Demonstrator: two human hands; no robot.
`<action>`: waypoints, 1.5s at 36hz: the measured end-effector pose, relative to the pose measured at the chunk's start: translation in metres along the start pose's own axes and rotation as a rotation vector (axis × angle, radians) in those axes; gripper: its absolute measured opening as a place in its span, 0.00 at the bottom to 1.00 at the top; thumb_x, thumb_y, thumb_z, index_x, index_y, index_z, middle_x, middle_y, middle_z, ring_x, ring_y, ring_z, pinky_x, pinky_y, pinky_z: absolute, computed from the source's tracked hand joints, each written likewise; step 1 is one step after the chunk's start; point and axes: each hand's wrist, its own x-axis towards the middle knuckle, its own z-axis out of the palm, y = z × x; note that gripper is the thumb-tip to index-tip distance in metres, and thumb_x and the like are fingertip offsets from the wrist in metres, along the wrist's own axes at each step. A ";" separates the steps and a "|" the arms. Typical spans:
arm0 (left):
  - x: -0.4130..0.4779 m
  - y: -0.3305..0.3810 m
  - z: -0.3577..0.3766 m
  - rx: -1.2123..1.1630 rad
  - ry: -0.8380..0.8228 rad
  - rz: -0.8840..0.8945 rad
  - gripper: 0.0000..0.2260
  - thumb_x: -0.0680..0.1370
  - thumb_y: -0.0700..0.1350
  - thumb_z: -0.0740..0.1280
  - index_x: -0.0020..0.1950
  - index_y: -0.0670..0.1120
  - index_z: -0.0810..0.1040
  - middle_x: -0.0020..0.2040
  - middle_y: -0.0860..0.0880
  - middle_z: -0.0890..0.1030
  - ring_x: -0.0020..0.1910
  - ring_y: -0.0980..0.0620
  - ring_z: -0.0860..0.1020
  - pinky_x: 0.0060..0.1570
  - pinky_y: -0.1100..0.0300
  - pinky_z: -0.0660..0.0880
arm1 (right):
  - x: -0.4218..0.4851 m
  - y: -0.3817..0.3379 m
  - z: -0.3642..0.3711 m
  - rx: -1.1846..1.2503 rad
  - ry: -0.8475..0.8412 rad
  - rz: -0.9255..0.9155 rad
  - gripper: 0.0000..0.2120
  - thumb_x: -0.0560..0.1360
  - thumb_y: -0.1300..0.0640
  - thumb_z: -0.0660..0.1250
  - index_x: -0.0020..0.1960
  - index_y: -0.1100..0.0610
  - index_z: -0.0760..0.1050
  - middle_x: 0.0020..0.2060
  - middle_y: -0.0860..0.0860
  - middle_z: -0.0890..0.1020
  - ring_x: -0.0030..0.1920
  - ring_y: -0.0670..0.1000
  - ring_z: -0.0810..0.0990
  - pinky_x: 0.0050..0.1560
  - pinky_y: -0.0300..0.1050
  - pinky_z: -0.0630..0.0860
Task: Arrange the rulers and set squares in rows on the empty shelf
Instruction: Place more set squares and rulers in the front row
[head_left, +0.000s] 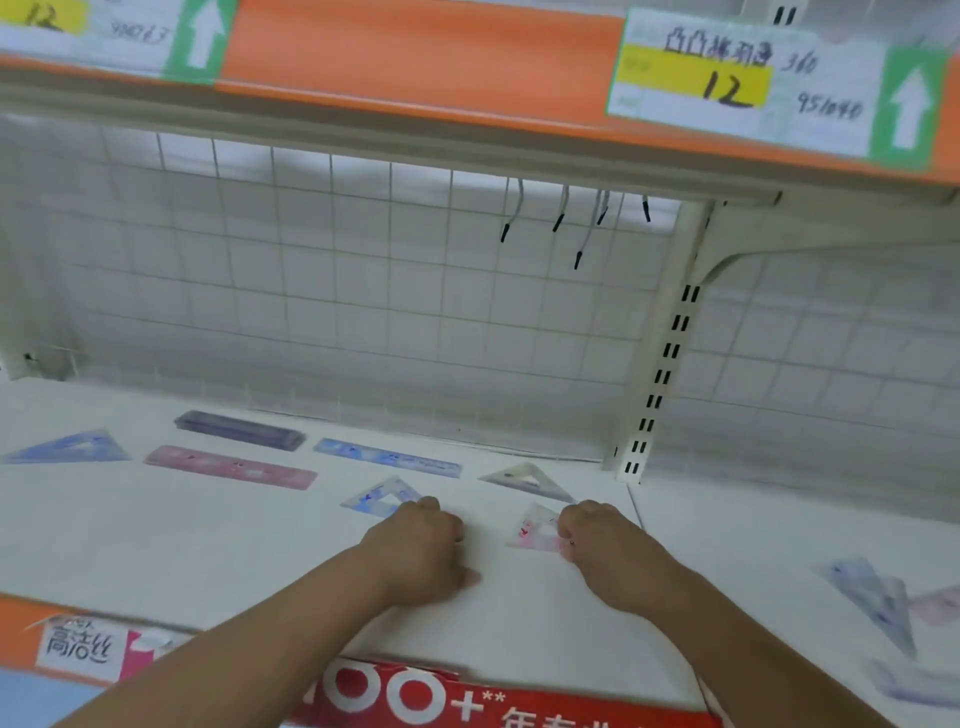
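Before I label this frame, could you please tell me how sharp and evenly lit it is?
Head view: motion blur smears the price tag print and the pink ruler markings; the wide lens bends the wire grid lines; light is soft and dim, no glare.

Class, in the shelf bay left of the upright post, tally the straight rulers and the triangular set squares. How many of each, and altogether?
Straight plastic rulers: 3 (purple ruler, pink ruler, blue ruler)
Triangular plastic set squares: 4 (blue set square, blue-and-white set square, grey set square, pink set square)
Total: 7
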 end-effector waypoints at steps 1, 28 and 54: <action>0.000 0.000 0.000 0.003 -0.001 -0.006 0.20 0.77 0.60 0.63 0.62 0.49 0.74 0.62 0.46 0.69 0.63 0.47 0.70 0.62 0.51 0.71 | 0.002 0.000 0.000 0.005 0.005 -0.006 0.10 0.81 0.56 0.54 0.58 0.57 0.70 0.56 0.53 0.73 0.58 0.54 0.71 0.49 0.44 0.67; -0.003 -0.001 0.006 0.057 0.028 0.011 0.18 0.77 0.58 0.64 0.60 0.48 0.75 0.60 0.46 0.71 0.60 0.48 0.70 0.59 0.53 0.72 | 0.018 -0.005 0.009 0.157 0.008 -0.064 0.10 0.81 0.55 0.58 0.59 0.57 0.72 0.60 0.53 0.71 0.61 0.53 0.69 0.60 0.43 0.68; -0.012 0.007 0.000 0.056 0.010 -0.015 0.18 0.77 0.58 0.63 0.61 0.48 0.74 0.61 0.46 0.70 0.61 0.48 0.70 0.60 0.54 0.72 | 0.011 -0.012 0.008 0.214 0.065 -0.008 0.13 0.81 0.55 0.58 0.66 0.53 0.68 0.64 0.51 0.67 0.63 0.52 0.66 0.63 0.43 0.67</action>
